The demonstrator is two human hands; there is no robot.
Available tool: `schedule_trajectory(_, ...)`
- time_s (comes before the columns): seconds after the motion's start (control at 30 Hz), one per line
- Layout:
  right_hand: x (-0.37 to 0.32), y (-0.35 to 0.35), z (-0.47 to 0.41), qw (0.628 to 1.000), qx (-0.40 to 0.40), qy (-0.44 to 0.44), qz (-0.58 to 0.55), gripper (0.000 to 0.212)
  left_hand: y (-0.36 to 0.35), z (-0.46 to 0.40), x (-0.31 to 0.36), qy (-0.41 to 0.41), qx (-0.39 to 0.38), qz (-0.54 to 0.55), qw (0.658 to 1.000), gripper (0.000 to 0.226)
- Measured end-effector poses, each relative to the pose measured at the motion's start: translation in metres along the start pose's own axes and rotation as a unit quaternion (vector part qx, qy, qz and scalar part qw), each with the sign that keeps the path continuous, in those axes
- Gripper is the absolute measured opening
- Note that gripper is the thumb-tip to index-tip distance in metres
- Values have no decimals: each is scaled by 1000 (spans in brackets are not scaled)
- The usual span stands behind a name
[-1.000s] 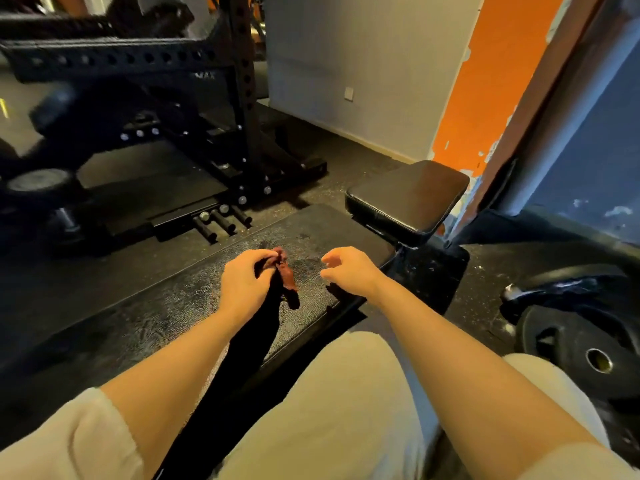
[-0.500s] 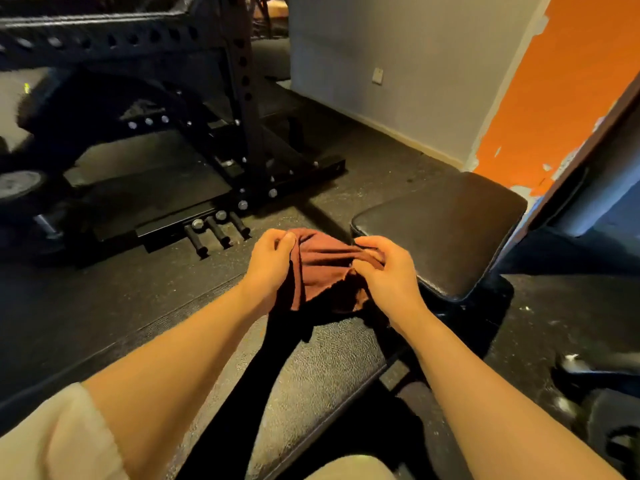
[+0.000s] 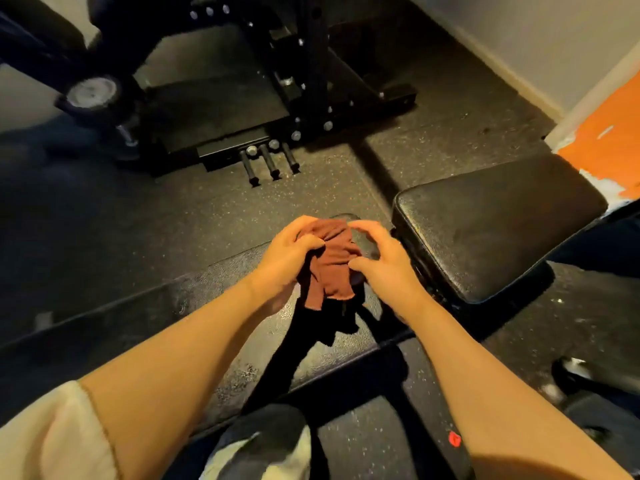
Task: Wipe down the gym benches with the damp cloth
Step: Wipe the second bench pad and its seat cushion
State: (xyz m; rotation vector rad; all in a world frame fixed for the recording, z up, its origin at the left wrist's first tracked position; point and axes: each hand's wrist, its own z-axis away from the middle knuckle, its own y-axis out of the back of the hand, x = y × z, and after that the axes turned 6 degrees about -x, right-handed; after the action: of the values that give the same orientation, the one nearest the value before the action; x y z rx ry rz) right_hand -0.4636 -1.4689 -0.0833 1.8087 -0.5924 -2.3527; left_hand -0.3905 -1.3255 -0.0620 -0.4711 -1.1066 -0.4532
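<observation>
Cloth (image 3: 330,263): rust-brown, bunched, held above the long bench pad (image 3: 221,306), frame centre. No readable writing on it, nor anywhere I can make out. Its long axis runs roughly 12-to-6, loose end hanging toward 6.

Left hand (image 3: 285,259): fingers curled round the cloth's left edge, gripping. Right hand (image 3: 386,268): thumb and curled fingers pinch the right edge (partly hidden behind the fabric).

Seat pad (image 3: 495,226) lies at 3 o'clock, just beside the right hand. Black rack base (image 3: 277,109) with three pegs (image 3: 270,162) sits at 12, well apart. Speckled rubber floor (image 3: 138,216) around. Orange wall patch (image 3: 609,147) at 2.
</observation>
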Motion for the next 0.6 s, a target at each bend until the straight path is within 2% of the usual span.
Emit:
schedule_trajectory(0.07,-18,-17,22,999,-33,2,4,26,12,40,11,14,27,2,1000,28)
schedule_trajectory(0.13,-43,-32,47,998,-62,-4,-10,17,28,81,23,26,68,-15,997,30)
schedule_trajectory(0.23,-84,-53,79,995,-90,-5,-39,12,57,141,39,14,142,-120,983,27)
schedule_trajectory(0.33,-119,-74,100,990,-86,-22,-109,18,78,186,48,-10,185,-203,962,39)
schedule_trajectory(0.4,-133,-92,112,985,-73,-40,-150,25,85,202,49,-18,174,-228,958,38)
schedule_trajectory(0.5,-149,-116,127,982,-43,-37,-182,23,90,216,48,-34,106,-255,960,27)
schedule_trajectory(0.6,-167,-151,141,977,-47,-51,-204,17,116,228,36,-33,77,-298,951,44)
